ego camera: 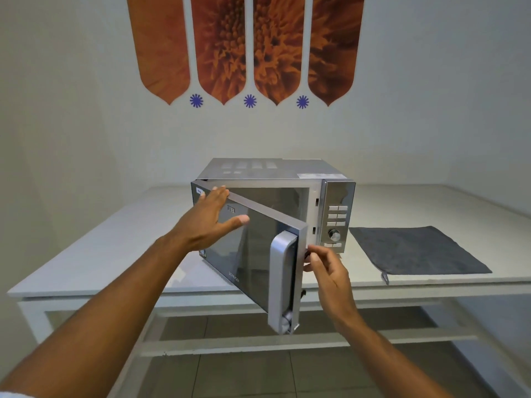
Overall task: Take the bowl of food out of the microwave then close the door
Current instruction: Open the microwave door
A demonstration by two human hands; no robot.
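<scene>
A silver microwave [336, 205] stands on a white table [115, 254]. Its mirrored door [253, 248] is swung partly open towards me, hinged on the left. My left hand [209, 219] lies flat on the top left of the door, fingers spread. My right hand [327, 271] pinches the door's right edge just beside the silver handle [283, 282]. The door hides most of the cavity, and no bowl of food is visible.
A dark grey cloth [416, 251] lies flat on the table to the right of the microwave. Orange flower panels [247, 47] hang on the wall behind. A lower shelf rail [287, 343] and tiled floor show under the table.
</scene>
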